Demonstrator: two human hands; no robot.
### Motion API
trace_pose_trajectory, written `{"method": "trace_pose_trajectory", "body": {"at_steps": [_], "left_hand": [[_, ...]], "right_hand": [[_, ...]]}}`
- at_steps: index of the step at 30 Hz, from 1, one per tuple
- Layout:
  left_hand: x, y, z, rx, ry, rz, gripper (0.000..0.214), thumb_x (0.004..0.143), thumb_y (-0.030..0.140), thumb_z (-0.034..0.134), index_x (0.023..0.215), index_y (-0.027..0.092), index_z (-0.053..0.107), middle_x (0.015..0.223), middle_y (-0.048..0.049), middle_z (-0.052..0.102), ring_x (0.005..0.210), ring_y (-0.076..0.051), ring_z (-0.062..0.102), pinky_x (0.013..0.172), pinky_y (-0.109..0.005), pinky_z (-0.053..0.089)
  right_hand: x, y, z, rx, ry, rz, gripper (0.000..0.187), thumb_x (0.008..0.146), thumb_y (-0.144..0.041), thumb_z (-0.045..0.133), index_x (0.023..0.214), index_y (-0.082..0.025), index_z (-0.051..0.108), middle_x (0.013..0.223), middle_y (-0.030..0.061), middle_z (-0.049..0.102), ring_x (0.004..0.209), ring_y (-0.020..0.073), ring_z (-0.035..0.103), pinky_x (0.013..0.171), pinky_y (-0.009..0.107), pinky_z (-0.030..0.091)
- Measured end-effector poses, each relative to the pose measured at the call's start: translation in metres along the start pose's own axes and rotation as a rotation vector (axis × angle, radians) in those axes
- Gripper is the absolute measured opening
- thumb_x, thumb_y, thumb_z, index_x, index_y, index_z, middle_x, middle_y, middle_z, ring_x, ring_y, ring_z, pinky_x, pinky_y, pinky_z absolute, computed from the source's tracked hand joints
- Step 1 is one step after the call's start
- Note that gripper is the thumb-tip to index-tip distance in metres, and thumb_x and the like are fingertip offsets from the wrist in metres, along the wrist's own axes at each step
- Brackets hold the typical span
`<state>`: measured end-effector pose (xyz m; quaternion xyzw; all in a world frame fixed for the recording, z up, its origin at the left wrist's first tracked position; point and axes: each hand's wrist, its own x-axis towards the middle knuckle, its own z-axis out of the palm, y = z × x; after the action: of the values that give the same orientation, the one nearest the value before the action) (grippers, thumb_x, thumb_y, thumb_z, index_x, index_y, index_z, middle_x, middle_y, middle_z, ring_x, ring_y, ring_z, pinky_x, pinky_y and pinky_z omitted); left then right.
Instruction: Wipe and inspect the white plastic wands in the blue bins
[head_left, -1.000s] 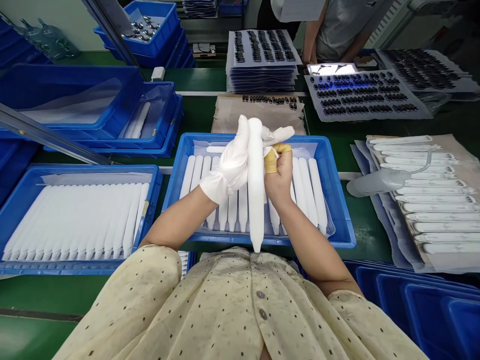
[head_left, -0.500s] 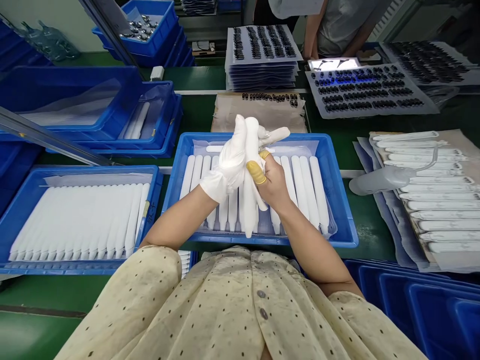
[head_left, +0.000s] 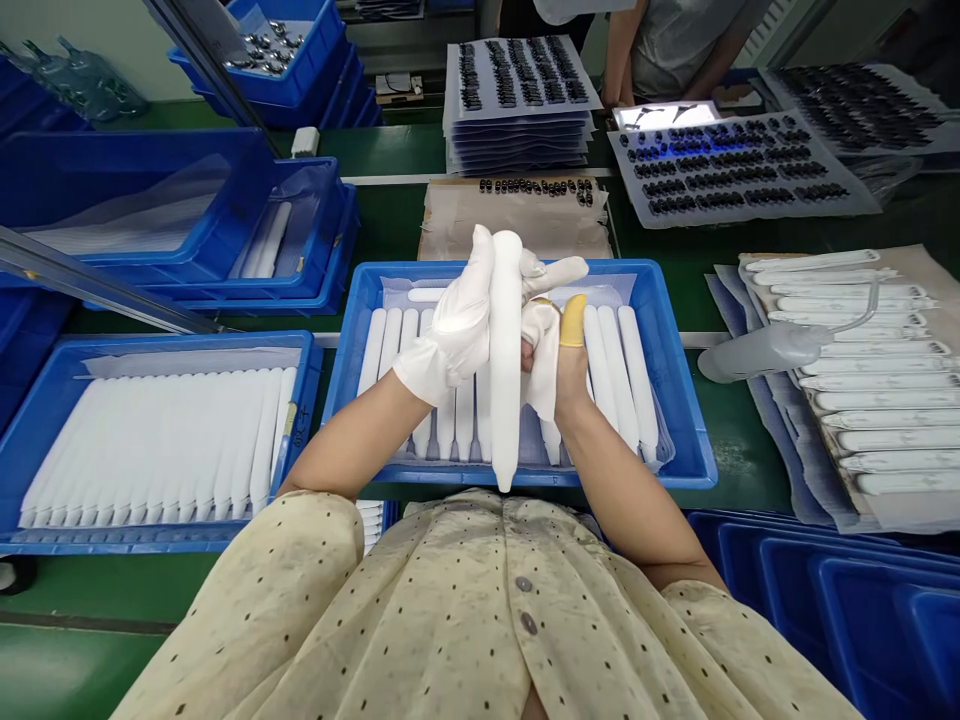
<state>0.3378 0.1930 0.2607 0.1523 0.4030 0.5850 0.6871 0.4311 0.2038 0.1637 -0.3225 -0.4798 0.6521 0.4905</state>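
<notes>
While a co-worker (head_left: pixel 679 50) stands at the far side of the green workbench (head_left: pixel 675 250), the person in a cream dotted shirt (head_left: pixel 420 610) leans over a blue plastic tray (head_left: pixel 679 400) lined with clear film. Around it lie a second blue tray (head_left: pixel 304 420) packed with white bars, stacked grey sheets of small black parts (head_left: pixel 517 110), and a paper sheet (head_left: pixel 930 300) of long white strips with a grey bulb-ended tube (head_left: pixel 765 352) on top.

A white tapered rod (head_left: pixel 506 380) stands almost upright above the middle of the tray, its lower tip level with the near rim. The left hand (head_left: pixel 454 330), in a white glove, is closed around the rod's upper part. The right hand (head_left: pixel 571 385), bare but for a yellow finger cot (head_left: pixel 572 320) on the raised thumb, sits just beside the rod, with a white cloth (head_left: pixel 541 360) bunched against it. That cloth hides the fingers, so how far they are closed cannot be told.
</notes>
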Motion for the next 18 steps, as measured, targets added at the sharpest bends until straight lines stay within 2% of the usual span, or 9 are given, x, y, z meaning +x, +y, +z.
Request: {"method": "trace_pose_trajectory", "body": {"at_steps": [2, 4, 7, 9, 10, 14, 18], "left_hand": [[0.0, 0.002, 0.0, -0.014, -0.026, 0.031, 0.059, 0.106, 0.068, 0.038, 0.107, 0.021, 0.073, 0.092, -0.0081, 0.076, 0.094, -0.025, 0.079, 0.074, -0.036, 0.069], [0.003, 0.002, -0.001, -0.022, -0.057, 0.053, 0.061, 0.108, 0.066, 0.033, 0.102, 0.019, 0.072, 0.088, -0.0075, 0.075, 0.091, -0.023, 0.078, 0.076, -0.034, 0.069], [0.009, 0.001, -0.006, -0.016, -0.1, 0.058, 0.06, 0.109, 0.062, 0.038, 0.082, 0.018, 0.067, 0.084, -0.0069, 0.074, 0.081, -0.016, 0.076, 0.077, -0.028, 0.067], [0.012, -0.003, -0.01, 0.02, -0.081, 0.084, 0.058, 0.108, 0.062, 0.042, 0.075, 0.018, 0.063, 0.088, -0.0067, 0.075, 0.082, -0.014, 0.075, 0.079, -0.025, 0.065], [0.013, -0.005, -0.012, 0.042, -0.057, 0.106, 0.058, 0.107, 0.062, 0.043, 0.075, 0.018, 0.062, 0.091, -0.0071, 0.076, 0.084, -0.015, 0.076, 0.079, -0.025, 0.065], [0.012, -0.015, -0.014, 0.071, -0.029, 0.174, 0.052, 0.106, 0.063, 0.047, 0.08, 0.02, 0.063, 0.099, -0.0091, 0.078, 0.1, -0.02, 0.077, 0.087, -0.031, 0.065], [0.012, -0.022, -0.008, 0.061, 0.028, 0.12, 0.053, 0.107, 0.062, 0.041, 0.081, 0.021, 0.063, 0.096, -0.0081, 0.077, 0.114, -0.024, 0.075, 0.095, -0.035, 0.063]], "right_hand": [[0.003, -0.003, -0.004, 0.036, -0.011, 0.013, 0.075, 0.085, -0.098, 0.029, 0.069, -0.026, 0.044, 0.057, -0.0004, 0.045, 0.051, 0.0164, 0.046, 0.046, 0.032, 0.037], [0.003, -0.006, -0.006, 0.024, 0.004, -0.021, 0.071, 0.089, -0.093, 0.032, 0.079, -0.025, 0.052, 0.064, 0.0006, 0.054, 0.052, 0.0159, 0.049, 0.048, 0.031, 0.039], [0.0, -0.007, -0.006, -0.145, 0.045, -0.208, 0.057, 0.092, -0.08, 0.052, 0.1, -0.024, 0.06, 0.091, 0.0051, 0.07, 0.077, 0.0196, 0.065, 0.068, 0.034, 0.053], [-0.002, -0.004, -0.005, -0.332, 0.053, -0.347, 0.053, 0.092, -0.074, 0.06, 0.109, -0.023, 0.06, 0.107, 0.008, 0.072, 0.096, 0.0229, 0.068, 0.084, 0.038, 0.055], [-0.002, -0.002, -0.005, -0.417, 0.046, -0.386, 0.052, 0.092, -0.073, 0.06, 0.109, -0.023, 0.059, 0.109, 0.0084, 0.073, 0.098, 0.0236, 0.068, 0.086, 0.039, 0.054], [-0.001, 0.006, -0.008, -0.623, 0.038, -0.378, 0.052, 0.094, -0.076, 0.054, 0.096, -0.025, 0.053, 0.088, 0.0041, 0.07, 0.076, 0.0212, 0.062, 0.067, 0.033, 0.046], [0.002, 0.007, -0.01, -0.686, 0.055, -0.367, 0.054, 0.096, -0.079, 0.046, 0.087, -0.026, 0.049, 0.074, 0.0003, 0.061, 0.064, 0.018, 0.052, 0.06, 0.03, 0.035]]}}
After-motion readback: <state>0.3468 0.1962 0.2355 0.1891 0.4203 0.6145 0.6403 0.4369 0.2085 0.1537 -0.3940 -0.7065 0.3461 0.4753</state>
